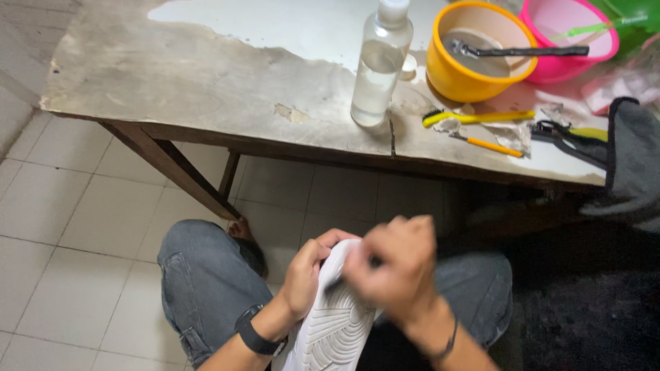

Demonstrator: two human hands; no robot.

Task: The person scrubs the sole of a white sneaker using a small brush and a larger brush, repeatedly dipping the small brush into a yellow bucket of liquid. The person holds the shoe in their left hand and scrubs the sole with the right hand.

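The left hand (306, 275) clamps its fingers on the white shoe (337, 316). The blurry right hand (395, 271) grips something dark; hard rubbing could knock the shoe loose.

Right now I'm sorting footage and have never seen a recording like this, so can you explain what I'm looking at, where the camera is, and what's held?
There is no machine here: a seated person wears a camera on the head, so the one picture looks down at their own lap and hands. The left hand grips a white shoe turned sole up. The right hand is blurred at the sole's tip; what it holds, if anything, cannot be made out. Ahead stands a worn table with a clear bottle, a yellow bowl with a black-handled brush in it, a pink bowl, and a yellow-handled brush.
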